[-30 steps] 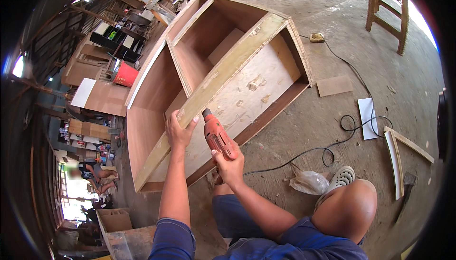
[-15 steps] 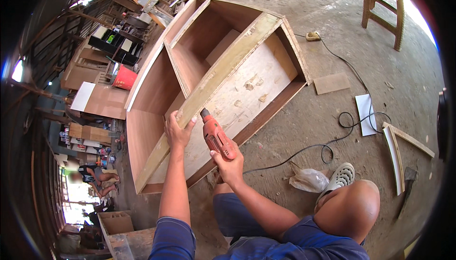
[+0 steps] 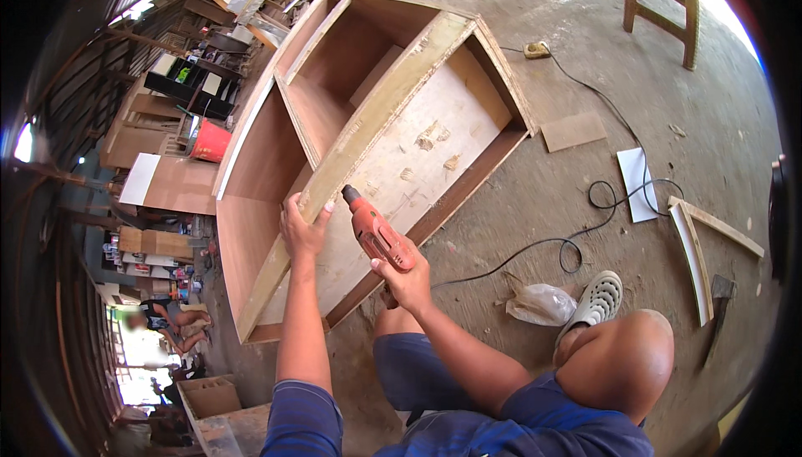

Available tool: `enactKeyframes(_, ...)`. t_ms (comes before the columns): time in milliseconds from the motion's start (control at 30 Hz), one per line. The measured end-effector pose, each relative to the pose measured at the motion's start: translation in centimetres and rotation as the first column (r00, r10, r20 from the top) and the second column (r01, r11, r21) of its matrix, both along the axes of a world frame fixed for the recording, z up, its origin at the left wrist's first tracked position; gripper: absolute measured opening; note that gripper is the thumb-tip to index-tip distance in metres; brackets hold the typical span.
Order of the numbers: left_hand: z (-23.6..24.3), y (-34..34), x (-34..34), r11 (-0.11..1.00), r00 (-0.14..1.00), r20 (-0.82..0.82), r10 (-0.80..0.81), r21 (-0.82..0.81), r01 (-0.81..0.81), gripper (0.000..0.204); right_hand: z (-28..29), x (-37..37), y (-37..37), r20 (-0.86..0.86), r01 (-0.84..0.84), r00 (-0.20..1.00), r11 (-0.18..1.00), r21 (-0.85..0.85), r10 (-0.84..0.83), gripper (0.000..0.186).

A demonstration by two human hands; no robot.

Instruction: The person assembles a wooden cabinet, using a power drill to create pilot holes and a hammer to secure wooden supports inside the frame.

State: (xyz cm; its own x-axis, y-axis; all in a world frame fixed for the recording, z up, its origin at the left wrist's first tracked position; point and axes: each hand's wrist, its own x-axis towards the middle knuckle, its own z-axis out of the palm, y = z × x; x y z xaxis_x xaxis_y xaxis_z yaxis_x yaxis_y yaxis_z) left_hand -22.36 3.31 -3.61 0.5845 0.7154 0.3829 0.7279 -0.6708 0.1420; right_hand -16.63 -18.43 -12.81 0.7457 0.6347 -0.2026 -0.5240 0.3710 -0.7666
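Looking down from my head, my left hand [image 3: 302,230] gripped the long pale plank [image 3: 368,127], fingers curled over its edge and thumb underneath. The plank ran away from those fingers, slanting across the open plywood cabinet [image 3: 276,148] lying on the concrete floor [image 3: 601,64]. My right hand [image 3: 407,277] was wrapped tight around the handle of the orange electric drill [image 3: 376,233], whose nose pointed at the plank just beside my left fingertips. The drill's black cord [image 3: 576,231] looped off to the right of my right fingers.
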Motion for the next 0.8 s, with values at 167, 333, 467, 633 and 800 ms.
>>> enactKeyframes(167,-0.3,0.5,-0.4,1.000,1.000,0.016,-0.008,-0.027,0.008,0.082,-1.3,1.2,-0.5,-0.101,-0.071,0.992,0.993,0.092,0.080,0.072)
enactKeyframes(333,-0.1,0.4,-0.1,0.999,0.999,0.001,-0.043,-0.018,0.043,0.082,-1.8,3.1,-1.3,-0.207,-0.089,0.967,0.958,0.273,0.149,0.061)
enactKeyframes(467,-0.2,0.6,-0.6,0.999,0.999,-0.009,-0.038,-0.008,0.037,0.082,-2.2,5.1,-2.8,-0.244,-0.228,0.920,0.925,0.305,0.307,0.061)
enactKeyframes(633,-0.2,0.7,-0.2,0.998,0.998,0.008,-0.055,-0.012,0.055,0.082,-5.8,7.4,-4.3,-0.340,-0.191,0.870,0.880,0.434,0.356,0.063)
enactKeyframes(800,0.1,0.4,0.0,0.998,0.999,0.009,-0.047,-0.042,0.048,0.082,-14.9,9.6,-8.7,-0.549,-0.072,0.812,0.967,0.243,0.198,0.082)
